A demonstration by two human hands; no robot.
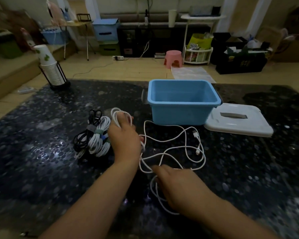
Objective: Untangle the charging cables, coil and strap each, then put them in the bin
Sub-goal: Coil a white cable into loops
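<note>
A dark speckled table (41,161) stands on a pale wooden floor (128,69) in dim light. Beyond it sit a pink stool (173,58), a white shelf rack (198,54) and stacked storage boxes (107,37).

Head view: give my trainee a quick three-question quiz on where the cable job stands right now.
1. True or false: the blue bin already holds a coiled cable.
2. Which hand has loops of the loose white cable wound around it? A) left hand B) right hand
3. Fill in: the white lid lies on the table to the bin's ____.

Key: 1 false, the bin looks empty; the strapped bundles lie beside the left hand. 2 A. 3 right.
</note>
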